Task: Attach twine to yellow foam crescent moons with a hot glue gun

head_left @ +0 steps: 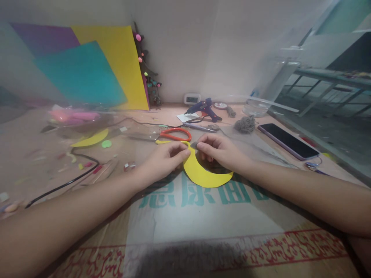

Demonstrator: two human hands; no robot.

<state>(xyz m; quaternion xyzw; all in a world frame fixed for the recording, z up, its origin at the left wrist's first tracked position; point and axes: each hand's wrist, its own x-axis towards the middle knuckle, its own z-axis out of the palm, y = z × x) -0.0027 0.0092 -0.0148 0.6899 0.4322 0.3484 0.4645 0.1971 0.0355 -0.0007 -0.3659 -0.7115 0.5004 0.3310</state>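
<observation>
My left hand (169, 158) pinches the upper end of a yellow paper crescent (207, 175) between thumb and fingers. The crescent's curve opens up and to the right, and its other tip lies near my right wrist. Close beside it, my right hand (217, 150) has its thumb and fingertips pressed together over the crescent's hollow. A small grey bit shows at those fingertips; I cannot make out what it is. Just beyond my left hand lie scissors with orange handles (176, 134), blades to the left. A narrow yellow piece (164, 142) shows beneath the handles.
A glue gun (204, 108), a ball of grey yarn (245, 124) and a small digital clock (192, 99) stand at the back. A phone (288, 141) lies right. Coloured sheets (84, 73) lean on the wall; a black cord (66, 183) and paper scraps lie left.
</observation>
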